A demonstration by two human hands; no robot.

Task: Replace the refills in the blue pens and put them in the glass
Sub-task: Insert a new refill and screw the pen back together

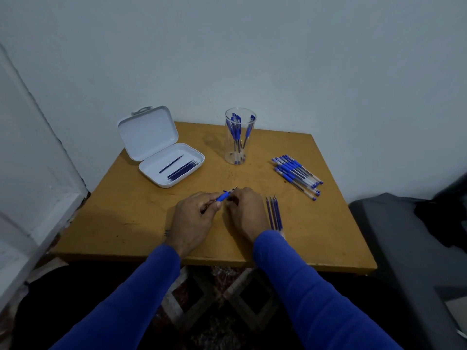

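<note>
Over the yellow-brown wooden tabletop (141,223), in front of the clear tall glass (240,137) that holds blue pens, the left hand (193,221) and right hand (246,210) both pinch one blue-gripped pen (223,197). Loose blue refills (274,213) lie right of the hands, a pile of blue pens (298,175) right of the glass, an open white plastic case (161,150) left of it.

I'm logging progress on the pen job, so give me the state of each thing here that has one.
White case: lid open, refills inside.
Glass: upright, holds several blue pens.
Pile of blue pens: lying on the table, capped.
Loose refills: lying side by side by the right hand.
Held pen: uncapped, tip up.
Left hand: grips the pen.
Right hand: fingers at the pen's tip end.
</note>
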